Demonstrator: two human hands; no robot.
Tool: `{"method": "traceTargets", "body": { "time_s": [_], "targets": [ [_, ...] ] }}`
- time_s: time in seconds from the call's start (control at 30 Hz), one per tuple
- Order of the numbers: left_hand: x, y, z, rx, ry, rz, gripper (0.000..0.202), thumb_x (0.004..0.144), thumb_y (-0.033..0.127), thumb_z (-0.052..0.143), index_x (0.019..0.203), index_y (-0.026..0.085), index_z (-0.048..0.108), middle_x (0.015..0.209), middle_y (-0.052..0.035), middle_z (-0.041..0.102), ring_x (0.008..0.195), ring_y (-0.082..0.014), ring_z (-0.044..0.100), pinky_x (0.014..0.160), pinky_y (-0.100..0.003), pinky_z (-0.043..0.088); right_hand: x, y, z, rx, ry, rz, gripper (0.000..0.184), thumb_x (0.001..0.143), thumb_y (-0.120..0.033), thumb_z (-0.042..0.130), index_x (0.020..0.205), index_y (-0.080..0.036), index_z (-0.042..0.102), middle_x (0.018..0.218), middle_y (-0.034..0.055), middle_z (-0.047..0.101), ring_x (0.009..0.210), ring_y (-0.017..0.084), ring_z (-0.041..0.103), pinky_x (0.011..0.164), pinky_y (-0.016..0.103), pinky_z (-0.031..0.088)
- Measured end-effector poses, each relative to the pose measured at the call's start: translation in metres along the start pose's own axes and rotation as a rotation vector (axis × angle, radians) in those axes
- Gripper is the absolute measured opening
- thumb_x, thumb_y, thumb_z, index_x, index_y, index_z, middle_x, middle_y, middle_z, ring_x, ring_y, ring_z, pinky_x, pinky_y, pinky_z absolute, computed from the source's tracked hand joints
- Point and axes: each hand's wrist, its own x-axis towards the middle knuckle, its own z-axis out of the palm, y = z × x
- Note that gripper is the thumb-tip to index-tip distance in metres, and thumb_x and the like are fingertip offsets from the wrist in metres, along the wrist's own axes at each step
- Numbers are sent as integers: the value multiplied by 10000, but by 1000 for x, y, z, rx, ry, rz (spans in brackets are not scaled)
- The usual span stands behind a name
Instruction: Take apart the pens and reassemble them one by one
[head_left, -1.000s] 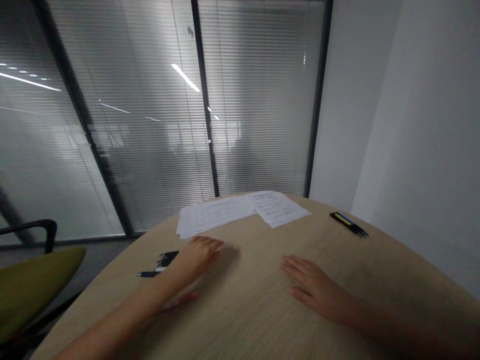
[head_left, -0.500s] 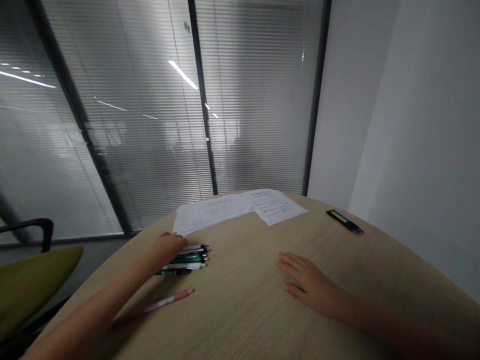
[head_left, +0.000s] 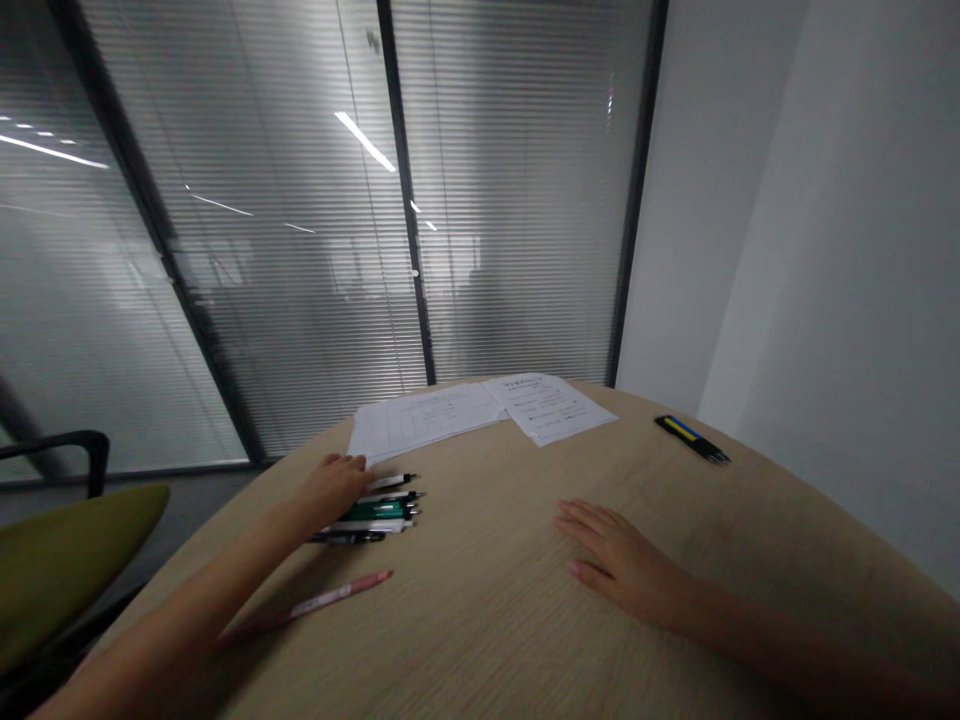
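My left hand (head_left: 336, 488) is on the far side of a row of pens, its fingers closed round the rear end of a white pen (head_left: 393, 481) with a black tip end. This pen lies a little apart from the others. The near part of the row holds a green pen (head_left: 375, 511), a white pen (head_left: 379, 525) and a black pen (head_left: 352, 537); my hand and wrist hide their left ends. A pink pen (head_left: 337, 594) lies nearer to me, partly behind my left forearm. My right hand (head_left: 604, 555) rests flat on the table, fingers stretched out, holding nothing.
The round wooden table (head_left: 480, 620) also bears printed paper sheets (head_left: 427, 418) at its far edge and several dark pens (head_left: 691, 440) bundled at the right. A green chair (head_left: 75, 540) stands at the left. Behind are glass panels with blinds and a white wall.
My left hand has shifted slightly away from me, and the white pen in it now lies apart from the row. My right hand stays in place.
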Motion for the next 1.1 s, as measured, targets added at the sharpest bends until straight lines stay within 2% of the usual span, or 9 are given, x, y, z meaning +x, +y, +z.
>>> {"method": "traceTargets", "body": {
  "time_s": [0.2,0.33,0.4,0.47,0.6,0.73,0.87,1.0,1.1],
  "targets": [
    [3,6,-7,23,118,-28,260,725,-7,430,823,121,634,897,-144,613,865,-273,574,781,-405,392,0,-1,-2,-10,8,-4,475,827,-394,376,1224,-144,444,1306,89,392,1210,211,314,1004,383,246],
    [3,12,-22,-65,276,-50,213,808,171,425,943,128,584,980,-118,601,943,-243,544,834,-357,386,-1,0,0,-3,23,-17,464,823,-377,386,1224,-151,445,1305,87,394,1209,214,313,999,388,251],
    [-1,22,-33,-189,357,-69,238,829,267,389,930,146,568,940,-80,621,887,-200,572,783,-294,428,-1,1,1,15,30,-21,459,821,-366,392,1221,-148,448,1306,92,393,1207,216,315,997,392,251],
    [-7,40,-43,-698,459,-111,225,768,342,468,843,165,585,868,-49,653,819,-197,599,732,-283,454,-1,2,2,44,42,-20,457,814,-364,407,1210,-143,460,1303,100,396,1205,221,316,996,396,248],
    [-21,85,-51,-1325,383,-179,144,645,306,599,705,176,608,816,-26,677,786,-191,607,717,-291,457,1,1,1,225,81,10,400,786,-338,455,1133,-152,526,1239,113,469,1159,227,377,982,407,256],
    [-34,126,-39,-1677,195,-190,137,600,244,666,708,180,614,764,-9,687,788,-165,607,770,-285,440,2,-13,-6,740,44,131,366,801,-382,419,1070,-165,538,1005,106,614,933,189,556,821,358,415],
    [-45,150,-25,-1770,111,-172,116,600,206,692,685,178,617,774,-6,686,765,-145,607,726,-252,453,-1,-33,-13,1094,-36,118,460,783,-509,390,992,-137,561,745,76,651,658,148,594,610,288,448],
    [-48,159,-17,-1760,136,-58,100,590,173,693,656,181,618,754,-11,690,741,-161,623,691,-265,478,-6,-43,-15,1210,-87,180,460,766,-546,375,707,-130,563,553,36,598,467,90,511,471,216,383],
    [-47,160,-13,-1682,192,26,84,596,163,685,644,181,620,745,-20,689,723,-169,626,679,-272,484,-7,-45,-15,1208,-154,276,430,733,-549,407,622,-146,506,452,-13,518,360,62,428,368,182,298]
  ]
}}
